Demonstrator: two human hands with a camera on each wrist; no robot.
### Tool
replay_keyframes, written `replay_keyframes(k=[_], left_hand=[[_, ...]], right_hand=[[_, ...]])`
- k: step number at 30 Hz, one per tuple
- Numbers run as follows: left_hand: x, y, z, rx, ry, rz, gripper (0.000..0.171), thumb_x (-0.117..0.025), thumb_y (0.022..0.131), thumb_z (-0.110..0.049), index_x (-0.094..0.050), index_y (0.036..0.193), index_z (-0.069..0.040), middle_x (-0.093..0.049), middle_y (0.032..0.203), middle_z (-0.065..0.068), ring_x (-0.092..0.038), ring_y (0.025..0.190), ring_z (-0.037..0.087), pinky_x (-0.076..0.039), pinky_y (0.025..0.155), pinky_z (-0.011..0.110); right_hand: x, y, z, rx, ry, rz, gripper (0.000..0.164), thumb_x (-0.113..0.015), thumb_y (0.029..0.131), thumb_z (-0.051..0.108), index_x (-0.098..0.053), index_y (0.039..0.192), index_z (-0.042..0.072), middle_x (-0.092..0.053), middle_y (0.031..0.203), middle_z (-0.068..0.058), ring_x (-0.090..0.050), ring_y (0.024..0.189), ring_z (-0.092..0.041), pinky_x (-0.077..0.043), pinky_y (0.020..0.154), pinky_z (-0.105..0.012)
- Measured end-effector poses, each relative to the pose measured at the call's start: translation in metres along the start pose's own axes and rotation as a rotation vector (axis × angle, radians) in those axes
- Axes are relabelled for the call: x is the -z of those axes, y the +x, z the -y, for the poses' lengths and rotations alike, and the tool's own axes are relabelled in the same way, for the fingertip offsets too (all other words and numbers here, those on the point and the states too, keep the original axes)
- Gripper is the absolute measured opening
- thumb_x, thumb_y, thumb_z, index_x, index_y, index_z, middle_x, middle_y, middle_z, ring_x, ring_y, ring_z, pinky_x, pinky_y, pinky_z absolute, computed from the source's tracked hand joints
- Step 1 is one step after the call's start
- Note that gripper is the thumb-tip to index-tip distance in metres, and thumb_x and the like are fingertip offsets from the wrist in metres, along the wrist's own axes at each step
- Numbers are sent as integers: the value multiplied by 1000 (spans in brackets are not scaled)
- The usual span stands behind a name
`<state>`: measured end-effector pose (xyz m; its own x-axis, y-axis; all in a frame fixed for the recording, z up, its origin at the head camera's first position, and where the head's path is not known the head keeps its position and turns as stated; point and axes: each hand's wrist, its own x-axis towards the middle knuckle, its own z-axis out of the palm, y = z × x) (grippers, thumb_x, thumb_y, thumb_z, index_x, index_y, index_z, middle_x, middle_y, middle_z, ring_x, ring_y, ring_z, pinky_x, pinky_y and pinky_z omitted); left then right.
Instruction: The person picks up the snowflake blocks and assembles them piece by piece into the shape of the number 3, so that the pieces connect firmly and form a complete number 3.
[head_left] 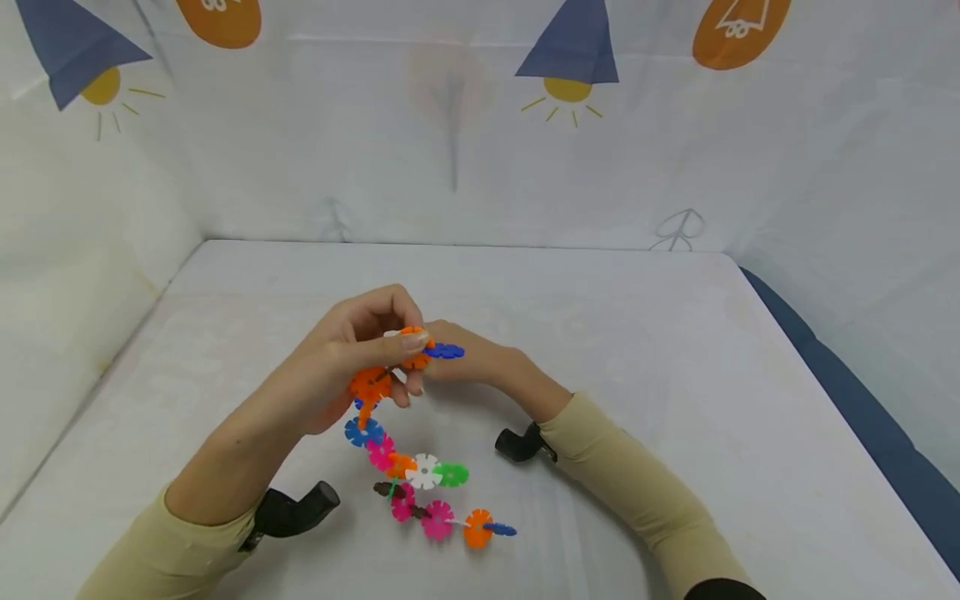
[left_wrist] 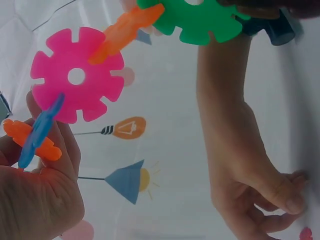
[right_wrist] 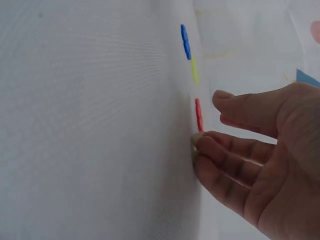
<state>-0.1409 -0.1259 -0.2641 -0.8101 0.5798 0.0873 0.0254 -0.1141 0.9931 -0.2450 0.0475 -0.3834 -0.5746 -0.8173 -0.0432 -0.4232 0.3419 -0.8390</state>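
In the head view my left hand [head_left: 330, 358] pinches an orange notched disc between thumb and fingers. It is the upper end of a chain of interlocking snowflake discs [head_left: 423, 471] in several colours, which curves down toward the front. A pink disc [left_wrist: 52, 65] and a green disc [left_wrist: 200, 30] of the chain appear large in the left wrist view. Partly hidden behind the left hand, my right hand [head_left: 472, 354] reaches low over the table. The right wrist view shows its fingertips at the tabletop beside a red disc [right_wrist: 198, 114], thumb apart, nothing visibly held.
Beyond the red disc lie a yellow disc [right_wrist: 195, 70] and a blue disc [right_wrist: 185, 42] on the white table [head_left: 675, 375]. White cloth walls [head_left: 375, 150] with printed lamps enclose the back and sides. Black wrist cameras [head_left: 292, 508] sit on both forearms.
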Motion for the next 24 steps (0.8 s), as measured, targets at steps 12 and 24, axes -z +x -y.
replay_keyframes(k=[12,24], left_hand=[[0,2,5,-10,25,-8,5,-54,100,-10,-55,95,-8,-61,72,6,-66,63,22,-59,61,33],[4,5,9,39,58,-61,9,-56,99,-12,-53,95,-5,-60,73,9,-66,63,21,-59,61,35]], right_hand=[[-11,13,-1,-129,-66,-115,16,-63,91,21,-53,82,13,-48,73,1,-43,65,-11,-33,60,-21],[-14,9,8,-92,25,-15,18,-59,99,23,-56,86,11,-45,71,4,-41,65,-8,-32,63,-19]])
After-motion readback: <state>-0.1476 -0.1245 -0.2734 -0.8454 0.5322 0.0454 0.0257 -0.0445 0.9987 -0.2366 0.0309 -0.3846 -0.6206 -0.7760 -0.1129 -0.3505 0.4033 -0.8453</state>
